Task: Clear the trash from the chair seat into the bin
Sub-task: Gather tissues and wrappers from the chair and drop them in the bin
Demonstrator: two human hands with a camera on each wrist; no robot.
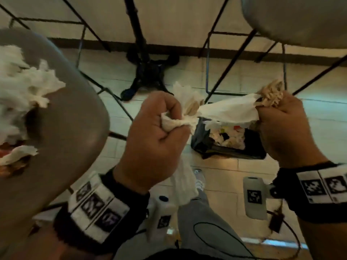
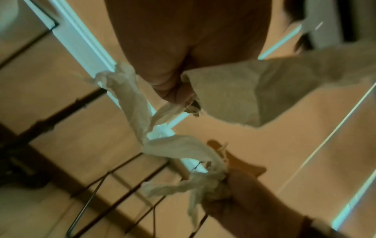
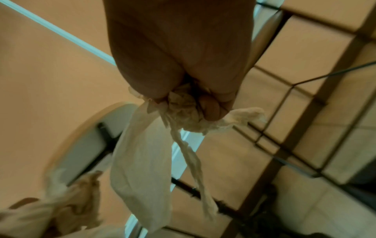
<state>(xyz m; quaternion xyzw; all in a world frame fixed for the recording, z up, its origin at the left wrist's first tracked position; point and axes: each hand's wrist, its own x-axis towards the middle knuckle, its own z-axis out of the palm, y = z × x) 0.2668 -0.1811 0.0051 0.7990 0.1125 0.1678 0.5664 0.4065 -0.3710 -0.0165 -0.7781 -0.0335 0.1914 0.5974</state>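
My left hand (image 1: 169, 121) grips a wad of white tissues (image 1: 185, 107), with one strip hanging below the fist (image 1: 183, 184). My right hand (image 1: 272, 107) grips crumpled tissues (image 1: 273, 92). A stretched tissue (image 1: 229, 110) spans between the two fists, above the black-lined bin (image 1: 253, 145), which holds white trash. The grey chair seat (image 1: 71, 128) at the left carries more crumpled tissues (image 1: 24, 87) and brownish scraps (image 1: 11, 166). In the left wrist view the tissue strip (image 2: 132, 103) trails from my left hand (image 2: 181, 95) toward my right hand (image 2: 223, 185). In the right wrist view my right hand (image 3: 183, 103) clutches tissues (image 3: 142, 169).
A black table pedestal (image 1: 148, 70) stands on the tiled floor behind the bin. Thin black chair legs (image 1: 231, 61) cross around the bin. A second grey seat (image 1: 300, 19) is at the top right. My own leg (image 1: 199, 222) is below the hands.
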